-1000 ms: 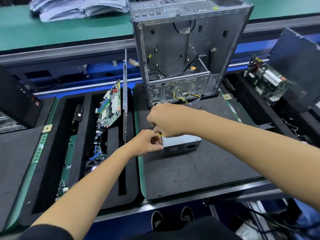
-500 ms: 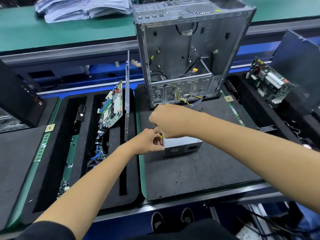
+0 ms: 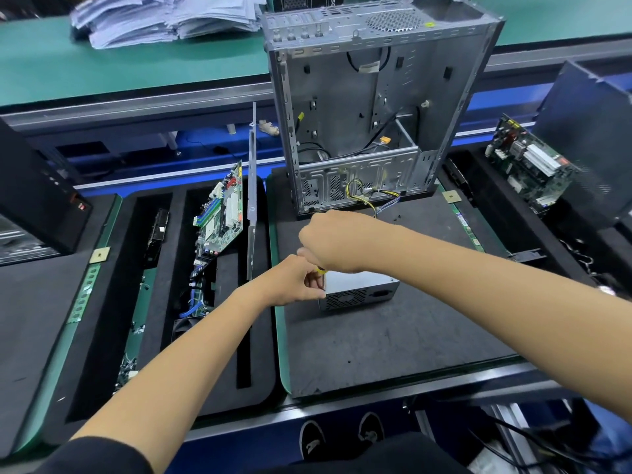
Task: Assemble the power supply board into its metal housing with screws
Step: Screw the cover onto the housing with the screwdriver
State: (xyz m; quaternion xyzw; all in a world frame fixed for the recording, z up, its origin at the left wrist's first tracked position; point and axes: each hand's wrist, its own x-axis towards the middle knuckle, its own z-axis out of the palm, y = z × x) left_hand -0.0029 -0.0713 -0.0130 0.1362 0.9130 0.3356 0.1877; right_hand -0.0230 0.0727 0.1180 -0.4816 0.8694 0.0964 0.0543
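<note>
Open computer case [image 3: 376, 107] stands upper centre, behind power supply [image 3: 359, 290] lying long axis left-right; both hands' fingers pinch at its left end: left hand [image 3: 294, 282], right hand [image 3: 331, 244] holding a yellow tool [image 3: 320, 270].

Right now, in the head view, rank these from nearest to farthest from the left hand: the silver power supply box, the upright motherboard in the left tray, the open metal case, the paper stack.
1. Silver power supply box: touching the left hand, on its right.
2. Upright motherboard: left tray, up and left.
3. Open metal case: standing behind the mat.
4. Paper stack: far green bench, top left.
</note>
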